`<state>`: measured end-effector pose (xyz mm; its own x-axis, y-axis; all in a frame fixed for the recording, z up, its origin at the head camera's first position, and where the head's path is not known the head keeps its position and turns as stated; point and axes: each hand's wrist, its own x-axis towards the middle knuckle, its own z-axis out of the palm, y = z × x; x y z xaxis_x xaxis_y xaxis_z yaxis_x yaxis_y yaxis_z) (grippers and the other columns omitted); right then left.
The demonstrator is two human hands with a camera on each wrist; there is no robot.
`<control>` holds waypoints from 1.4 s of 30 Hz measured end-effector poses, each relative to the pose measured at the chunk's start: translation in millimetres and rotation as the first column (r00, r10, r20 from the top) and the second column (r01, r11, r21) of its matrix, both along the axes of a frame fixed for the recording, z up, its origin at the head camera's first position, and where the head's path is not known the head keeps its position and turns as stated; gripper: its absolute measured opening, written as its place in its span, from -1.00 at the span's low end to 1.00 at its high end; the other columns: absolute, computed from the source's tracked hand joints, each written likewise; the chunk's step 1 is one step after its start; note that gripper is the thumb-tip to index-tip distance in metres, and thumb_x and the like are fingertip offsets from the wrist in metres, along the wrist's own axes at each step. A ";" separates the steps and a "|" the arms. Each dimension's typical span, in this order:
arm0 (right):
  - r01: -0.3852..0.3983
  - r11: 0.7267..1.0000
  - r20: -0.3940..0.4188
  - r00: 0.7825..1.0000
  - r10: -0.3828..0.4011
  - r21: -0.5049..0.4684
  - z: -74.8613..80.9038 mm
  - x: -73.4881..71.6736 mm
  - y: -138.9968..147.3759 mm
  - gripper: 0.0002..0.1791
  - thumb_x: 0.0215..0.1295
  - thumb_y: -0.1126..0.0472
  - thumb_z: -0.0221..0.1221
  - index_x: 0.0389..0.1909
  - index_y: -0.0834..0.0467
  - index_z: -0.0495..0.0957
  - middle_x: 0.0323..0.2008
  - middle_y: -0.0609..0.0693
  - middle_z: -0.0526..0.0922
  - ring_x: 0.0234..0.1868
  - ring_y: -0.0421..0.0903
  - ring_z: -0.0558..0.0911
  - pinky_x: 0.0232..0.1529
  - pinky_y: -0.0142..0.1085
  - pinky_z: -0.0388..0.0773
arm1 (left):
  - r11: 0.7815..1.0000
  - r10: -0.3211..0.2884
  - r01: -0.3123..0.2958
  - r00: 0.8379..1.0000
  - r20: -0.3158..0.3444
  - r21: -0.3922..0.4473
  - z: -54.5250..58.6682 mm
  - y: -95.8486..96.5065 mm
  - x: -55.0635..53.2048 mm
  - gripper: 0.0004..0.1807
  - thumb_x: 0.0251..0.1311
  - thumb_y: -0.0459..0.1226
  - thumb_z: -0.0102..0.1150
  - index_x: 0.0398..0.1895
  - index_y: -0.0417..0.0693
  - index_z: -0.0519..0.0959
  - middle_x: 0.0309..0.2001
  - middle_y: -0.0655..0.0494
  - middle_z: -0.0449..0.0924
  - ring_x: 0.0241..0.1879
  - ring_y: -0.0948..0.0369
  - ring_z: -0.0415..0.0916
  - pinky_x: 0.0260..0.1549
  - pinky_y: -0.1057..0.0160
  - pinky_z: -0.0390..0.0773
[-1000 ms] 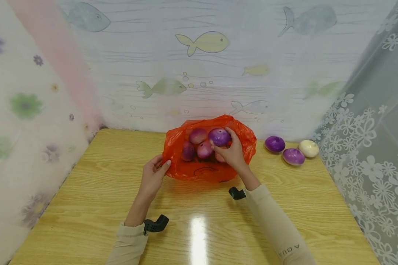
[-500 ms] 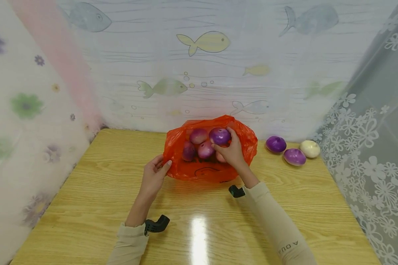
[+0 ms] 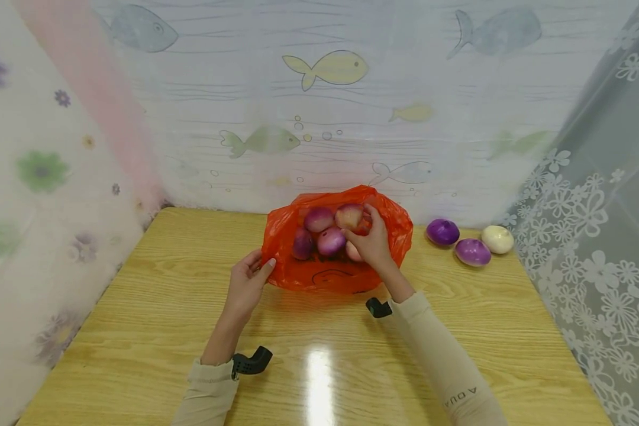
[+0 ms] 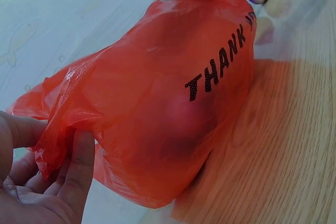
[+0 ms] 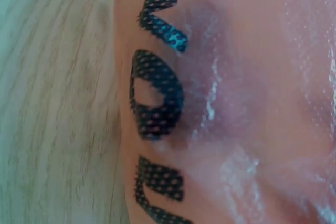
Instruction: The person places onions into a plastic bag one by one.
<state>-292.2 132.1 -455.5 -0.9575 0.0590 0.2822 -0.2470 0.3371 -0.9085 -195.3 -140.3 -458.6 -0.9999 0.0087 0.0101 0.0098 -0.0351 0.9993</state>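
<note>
An orange-red plastic bag (image 3: 330, 278) lies with its mouth wide, several onions inside. My left hand (image 3: 247, 281) pinches the bag's left rim between thumb and fingers, as the left wrist view also shows. My right hand (image 3: 374, 239) is inside the mouth, fingers and thumb spread beside an onion (image 3: 348, 216) with a pale patch; it seems loose from them. Against it lie a purple-pink onion (image 3: 318, 219), another onion (image 3: 331, 242) and a darker one (image 3: 302, 244). A pale pink one is partly behind my right hand. Only the printed bag side (image 5: 231, 103) shows in the right wrist view.
Right of the bag on the wooden table (image 3: 154, 307) sit a dark purple onion (image 3: 442, 232), a lighter purple onion (image 3: 473, 252) and a white onion (image 3: 497, 239). A fish-print curtain (image 3: 330, 118) hangs at the table's back edge.
The onion at my right fingers has come out of their hold and rolled, its paler side now showing. My right fingers have parted from it slightly. My left hand has stayed put.
</note>
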 end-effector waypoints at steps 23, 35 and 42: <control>-0.144 0.971 -0.060 0.989 0.135 -0.192 17.7 31.4 3.1 -0.29 0.22 0.47 0.35 0.40 0.30 0.35 0.33 0.27 0.44 0.28 0.38 0.42 0.33 0.21 0.40 | 1.000 -0.002 0.002 1.000 0.010 0.004 -0.4 0.0 -0.8 -0.58 0.48 -0.40 0.07 0.35 -0.28 0.42 0.26 -0.22 0.52 0.01 0.27 0.62 -0.03 0.40 0.65; -0.166 0.963 -0.139 0.981 0.139 -0.210 32.6 51.5 22.2 -0.35 0.24 0.48 0.33 0.36 0.27 0.40 0.16 0.12 0.57 0.15 0.17 0.57 0.29 0.03 0.50 | 1.000 0.002 -0.001 1.000 0.031 -0.013 0.6 -0.8 -2.3 -0.55 0.50 -0.36 0.06 0.39 -0.28 0.39 0.29 -0.22 0.49 0.07 0.22 0.61 -0.01 0.43 0.63; -0.108 0.957 -0.186 0.981 0.059 -0.269 31.9 60.8 45.4 -0.37 0.23 0.52 0.31 0.33 0.40 0.40 0.11 0.14 0.61 0.07 -0.02 0.63 0.14 -0.38 0.59 | 1.000 0.011 -0.011 1.000 0.015 -0.008 2.1 -0.5 -1.6 -0.56 0.49 -0.36 0.07 0.38 -0.26 0.40 0.29 -0.21 0.51 0.07 0.23 0.61 0.00 0.42 0.63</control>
